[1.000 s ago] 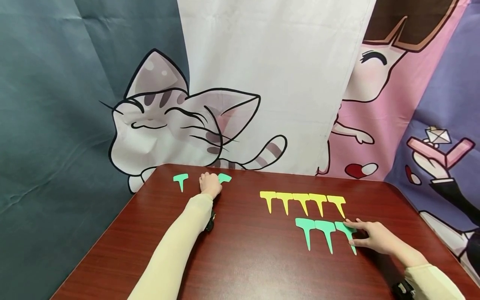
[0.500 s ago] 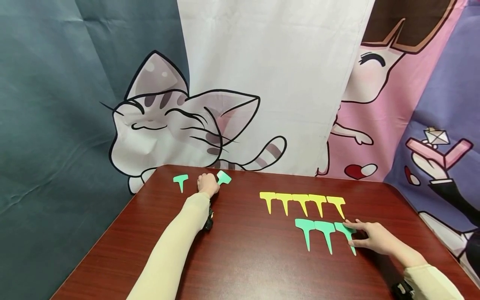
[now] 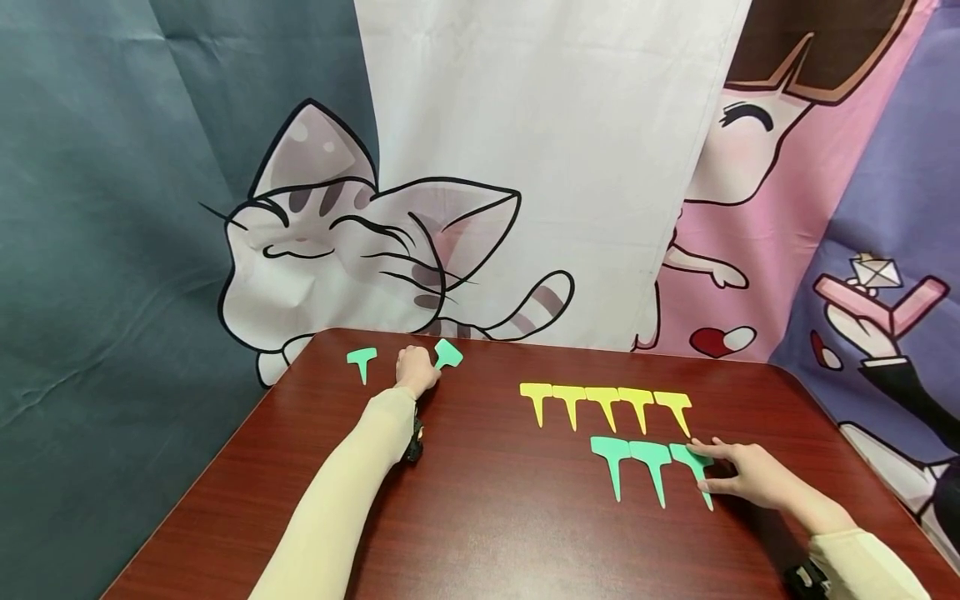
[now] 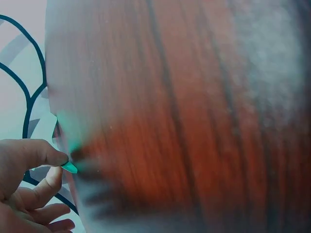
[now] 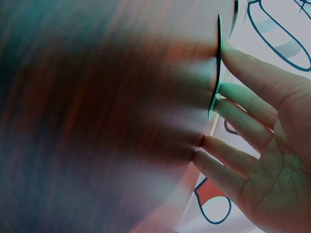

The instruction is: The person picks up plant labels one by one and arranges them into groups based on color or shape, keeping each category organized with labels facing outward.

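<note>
Near the far edge of the table, my left hand (image 3: 416, 370) pinches a green T-shaped plant label (image 3: 448, 353) whose wide head sticks out to the right. In the left wrist view, thumb and index finger meet on this label's green tip (image 4: 70, 167). Another green plant label (image 3: 363, 362) lies to the left, apart from the hand. My right hand (image 3: 753, 475) rests with fairly straight fingers on the rightmost label (image 3: 688, 455) in a row of green ones. Seen edge-on in the right wrist view, that label (image 5: 217, 60) touches the thumb and fingertips.
Behind the green row, several yellow T-shaped labels (image 3: 603, 396) lie side by side. Left of the label under my right hand are two more green labels, a middle one (image 3: 650, 454) and a left one (image 3: 611, 448). A printed curtain (image 3: 585, 167) hangs behind the reddish-brown table (image 3: 480, 517).
The green label in my left hand has turned, and its head now tilts up beside the fingers. My left hand has shifted slightly left. The right hand stays in place.
</note>
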Available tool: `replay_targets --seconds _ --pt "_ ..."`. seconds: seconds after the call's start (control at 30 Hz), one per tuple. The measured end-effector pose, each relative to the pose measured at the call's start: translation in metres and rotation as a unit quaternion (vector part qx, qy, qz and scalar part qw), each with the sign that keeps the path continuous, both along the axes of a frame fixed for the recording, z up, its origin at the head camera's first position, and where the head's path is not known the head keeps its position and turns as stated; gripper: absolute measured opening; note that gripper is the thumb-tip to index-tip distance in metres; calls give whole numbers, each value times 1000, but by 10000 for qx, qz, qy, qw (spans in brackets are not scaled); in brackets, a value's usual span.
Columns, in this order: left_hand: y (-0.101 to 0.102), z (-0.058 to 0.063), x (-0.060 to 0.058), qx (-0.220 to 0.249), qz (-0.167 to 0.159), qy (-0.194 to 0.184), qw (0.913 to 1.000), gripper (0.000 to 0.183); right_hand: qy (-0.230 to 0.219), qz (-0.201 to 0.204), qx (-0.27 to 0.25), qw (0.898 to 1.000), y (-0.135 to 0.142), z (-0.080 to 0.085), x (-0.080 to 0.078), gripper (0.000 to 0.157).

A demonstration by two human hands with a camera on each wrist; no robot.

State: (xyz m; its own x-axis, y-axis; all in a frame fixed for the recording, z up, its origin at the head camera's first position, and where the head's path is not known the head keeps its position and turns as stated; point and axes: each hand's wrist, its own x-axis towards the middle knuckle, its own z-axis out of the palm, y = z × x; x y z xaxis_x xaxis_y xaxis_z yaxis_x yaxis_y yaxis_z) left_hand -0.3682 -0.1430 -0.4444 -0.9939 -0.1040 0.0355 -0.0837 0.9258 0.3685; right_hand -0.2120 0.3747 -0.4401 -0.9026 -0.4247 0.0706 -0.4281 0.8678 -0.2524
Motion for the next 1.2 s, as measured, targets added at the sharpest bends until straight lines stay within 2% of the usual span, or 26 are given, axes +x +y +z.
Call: replay_targets --seconds 0.23,0.53,0.77,0.97,1.2 --pt "0 -1 1 123 -125 300 9994 14 -16 -3 13 10000 2 -3 0 63" --pt "1 -5 5 154 -40 674 9976 14 -107 31 55 9999 3 -6 -3 63" --pt "0 -4 7 185 1 801 9966 23 -69 28 37 10000 1 -4 -2 64" --pt "1 -4 9 85 -144 826 9964 25 0 40 68 10000 2 -1 -2 63" --pt "5 -2 12 179 -296 910 9952 25 41 18 39 10000 1 -1 -1 62"
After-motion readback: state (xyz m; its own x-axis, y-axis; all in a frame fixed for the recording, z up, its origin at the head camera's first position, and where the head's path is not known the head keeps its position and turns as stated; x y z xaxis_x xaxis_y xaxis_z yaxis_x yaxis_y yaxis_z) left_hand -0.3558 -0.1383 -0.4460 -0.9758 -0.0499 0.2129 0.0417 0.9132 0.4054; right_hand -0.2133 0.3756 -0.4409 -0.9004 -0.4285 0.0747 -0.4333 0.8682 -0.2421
